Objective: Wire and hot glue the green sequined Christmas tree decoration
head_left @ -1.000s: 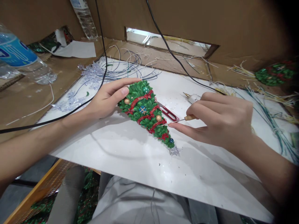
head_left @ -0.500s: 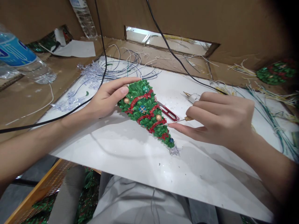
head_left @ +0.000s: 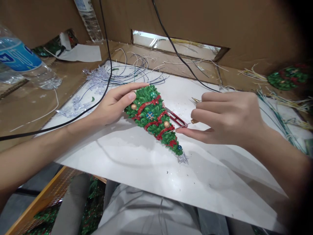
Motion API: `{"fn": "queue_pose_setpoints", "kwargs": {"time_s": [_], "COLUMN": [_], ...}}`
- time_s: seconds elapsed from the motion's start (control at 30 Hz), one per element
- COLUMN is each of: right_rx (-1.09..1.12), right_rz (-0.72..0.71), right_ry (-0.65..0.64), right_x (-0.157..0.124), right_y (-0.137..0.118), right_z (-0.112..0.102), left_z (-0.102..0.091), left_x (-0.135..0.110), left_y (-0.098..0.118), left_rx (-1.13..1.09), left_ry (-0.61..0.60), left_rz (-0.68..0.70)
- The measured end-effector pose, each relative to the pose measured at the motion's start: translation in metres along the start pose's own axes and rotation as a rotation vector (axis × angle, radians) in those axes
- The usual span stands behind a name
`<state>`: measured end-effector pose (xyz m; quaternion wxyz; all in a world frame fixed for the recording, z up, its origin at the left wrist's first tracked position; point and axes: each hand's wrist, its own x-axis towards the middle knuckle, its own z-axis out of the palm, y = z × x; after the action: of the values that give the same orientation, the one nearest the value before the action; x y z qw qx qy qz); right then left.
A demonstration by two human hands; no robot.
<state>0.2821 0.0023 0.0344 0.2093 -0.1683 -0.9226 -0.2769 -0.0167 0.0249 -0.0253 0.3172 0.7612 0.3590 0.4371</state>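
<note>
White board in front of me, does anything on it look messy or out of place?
Yes: a few dark specks litter the front of the board, and loose wires sprawl in a tangle at the back. The tree in your left hand shows no obvious damage.

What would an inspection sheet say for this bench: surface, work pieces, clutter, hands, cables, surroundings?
Surface: white board, dark specks near front.
Work pieces: decorated tree; thin tool; red-handled tool lying beyond.
Clutter: loose wires and clear plastic stars, far left.
Hands: left hand holds the tree's wide end; right hand holds the thin tool, tip over the tree.
Cables: two black cables hang across the view.
Surroundings: cardboard walls, water bottles, orange basket.
</note>
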Motion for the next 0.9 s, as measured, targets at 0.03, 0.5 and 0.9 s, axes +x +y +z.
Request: {"fn": "queue_pose_setpoints", "kwargs": {"time_s": [0.03,0.5,0.9], "right_rx": [0.009,0.078,0.124], "right_rz": [0.001,-0.021,-0.072], "right_ry": [-0.031,-0.297,-0.325], "right_x": [0.001,0.009,0.012], "right_y": [0.001,0.006,0.004], "right_z": [-0.001,-0.006,-0.005], "left_z": [0.000,-0.001,0.001], "left_x": [0.000,-0.001,-0.002], "left_y": [0.000,-0.003,-0.003], "left_rx": [-0.002,-0.040,-0.099], "left_ry": [0.000,-0.024,-0.029], "left_rz": [-0.012,-0.074,-0.088]}}
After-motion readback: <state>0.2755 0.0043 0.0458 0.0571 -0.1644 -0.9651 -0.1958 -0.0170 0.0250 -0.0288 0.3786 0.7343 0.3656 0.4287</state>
